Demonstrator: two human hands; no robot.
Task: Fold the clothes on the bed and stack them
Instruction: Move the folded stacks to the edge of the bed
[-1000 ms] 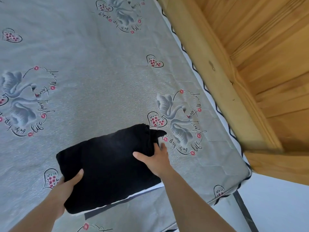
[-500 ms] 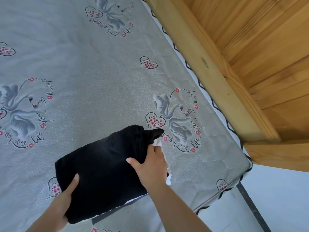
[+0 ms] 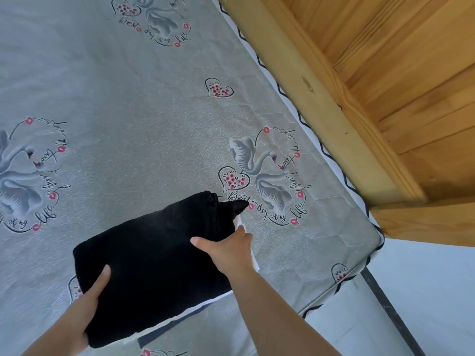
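Note:
A folded stack of clothes with a black garment (image 3: pixel 154 260) on top is held above the near part of the bed (image 3: pixel 128 111). White fabric (image 3: pixel 203 305) shows along the stack's lower edge and beside my right hand. My left hand (image 3: pixel 87 304) grips the stack's near left end, thumb on top. My right hand (image 3: pixel 226 249) grips its right side, thumb lying across the black cloth and fingers tucked underneath. A black corner (image 3: pixel 236 205) sticks out at the far right.
The grey sheet is printed with swans, hearts and script. A wooden bed frame (image 3: pixel 321 98) and wood-panelled wall (image 3: pixel 411 60) run along the right. Pale floor (image 3: pixel 424 291) shows past the bed's near right corner (image 3: pixel 372 242).
The stack has been raised slightly and tilted, its right end coming up. My right hand shifted from resting on top to gripping the right edge. The view moved a little.

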